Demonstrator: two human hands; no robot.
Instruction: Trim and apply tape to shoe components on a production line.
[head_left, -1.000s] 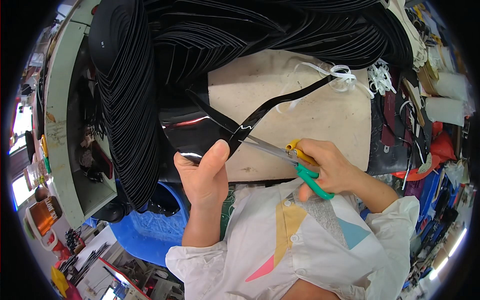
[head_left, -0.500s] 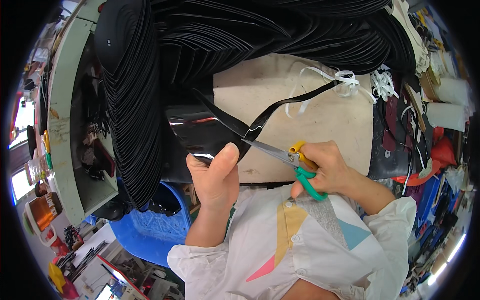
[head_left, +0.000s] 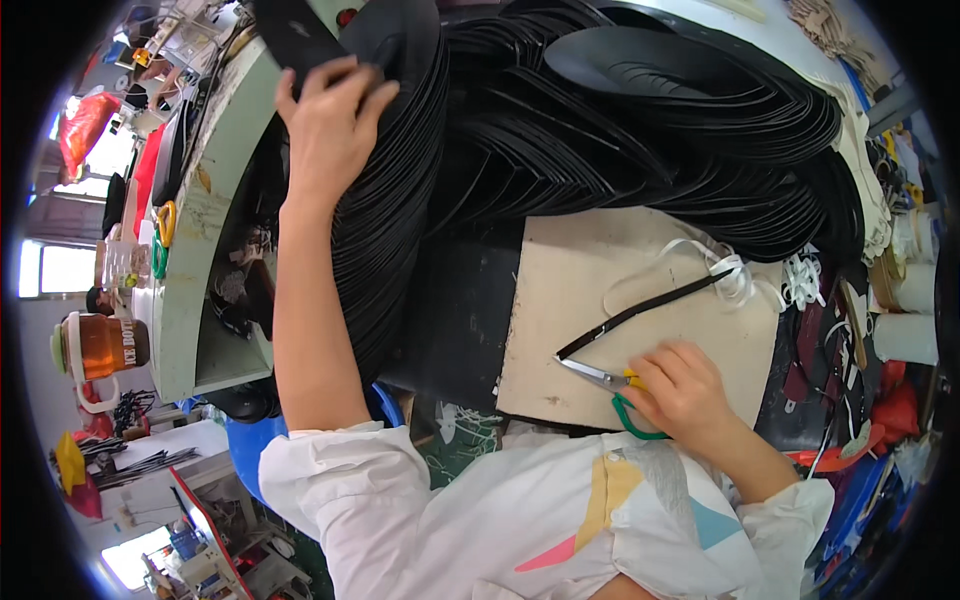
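At the upper left, my left hand point(head_left: 335, 125) is over the tall stack of black curved pieces point(head_left: 395, 200), its fingertips slightly blurred. Those fingers are at the lower edge of a dark flat piece point(head_left: 295, 30) with a small pale mark, which lies tilted toward the cabinet edge. My right hand point(head_left: 685, 390) is closed round the handles of scissors point(head_left: 595, 372), one yellow and one green. Their blades point left, tips at the free end of a narrow black strip point(head_left: 640, 310). The strip runs over a beige board point(head_left: 560, 290) to a tangle of white ribbon point(head_left: 735, 280).
More black pieces point(head_left: 680, 90) are piled along the back. A pale green open cabinet point(head_left: 215, 180) stands at the left, a blue bin point(head_left: 245, 455) below it. White cord point(head_left: 803, 280) and dark red strips point(head_left: 805, 355) lie right of the board.
My left hand has gone from the glossy black piece by the scissors up to the stack at the upper left. The glossy piece is gone from the board; the scissors stay in my right hand.
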